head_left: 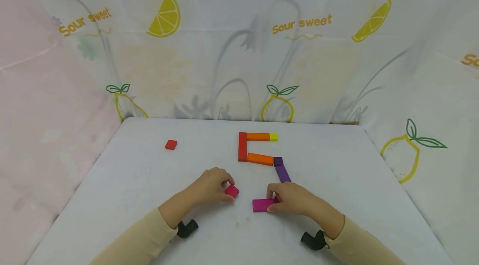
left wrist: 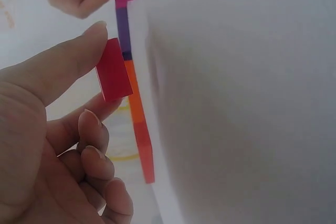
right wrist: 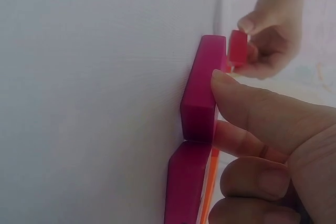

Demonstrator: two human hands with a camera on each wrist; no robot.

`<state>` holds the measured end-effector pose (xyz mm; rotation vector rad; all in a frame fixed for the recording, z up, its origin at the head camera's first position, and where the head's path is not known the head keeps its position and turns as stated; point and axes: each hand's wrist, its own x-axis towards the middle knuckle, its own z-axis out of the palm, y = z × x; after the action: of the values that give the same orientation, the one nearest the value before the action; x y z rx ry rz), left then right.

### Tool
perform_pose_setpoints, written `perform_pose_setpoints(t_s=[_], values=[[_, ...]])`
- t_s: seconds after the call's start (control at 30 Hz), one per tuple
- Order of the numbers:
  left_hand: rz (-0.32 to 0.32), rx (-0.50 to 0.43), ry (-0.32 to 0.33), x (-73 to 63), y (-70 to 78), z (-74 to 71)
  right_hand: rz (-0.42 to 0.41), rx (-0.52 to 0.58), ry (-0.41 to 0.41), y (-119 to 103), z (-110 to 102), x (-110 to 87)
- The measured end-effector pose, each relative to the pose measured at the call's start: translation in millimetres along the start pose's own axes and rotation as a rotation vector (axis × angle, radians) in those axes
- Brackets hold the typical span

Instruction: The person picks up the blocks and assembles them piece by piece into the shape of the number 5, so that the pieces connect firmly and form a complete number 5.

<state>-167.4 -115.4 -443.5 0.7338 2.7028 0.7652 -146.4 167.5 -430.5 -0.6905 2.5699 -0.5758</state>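
My left hand [head_left: 209,188] pinches a small pinkish-red block [head_left: 232,191] between thumb and index finger; the block is held tilted, and whether it touches the table I cannot tell. My right hand [head_left: 297,199] has thumb and index finger on a long magenta block [head_left: 260,205] lying on the table. In the right wrist view, a second magenta block [right wrist: 188,182] meets the near end of that magenta block. From the head view, the right hand mostly covers this second one. Just beyond the right hand lies a purple block [head_left: 283,174].
The purple block joins a line with a small dark purple block [head_left: 278,161], an orange block [head_left: 260,159], a long red block [head_left: 242,147], another orange block [head_left: 258,136] and a yellow block [head_left: 274,137]. A lone red block [head_left: 171,144] lies at the back left of the white table [head_left: 123,182].
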Motion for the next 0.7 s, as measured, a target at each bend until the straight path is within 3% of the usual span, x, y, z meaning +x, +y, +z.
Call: perform_pose_setpoints(t_s=[0.27,0.7], values=[[0.048,0.045,-0.037,-0.6,14.5,9.0,0.007,0.004,-0.004,-2,0,0.4],[0.068,0.145,-0.046,5.8,21.9,20.9,0.016,-0.008,-0.006,2,0,3.5]])
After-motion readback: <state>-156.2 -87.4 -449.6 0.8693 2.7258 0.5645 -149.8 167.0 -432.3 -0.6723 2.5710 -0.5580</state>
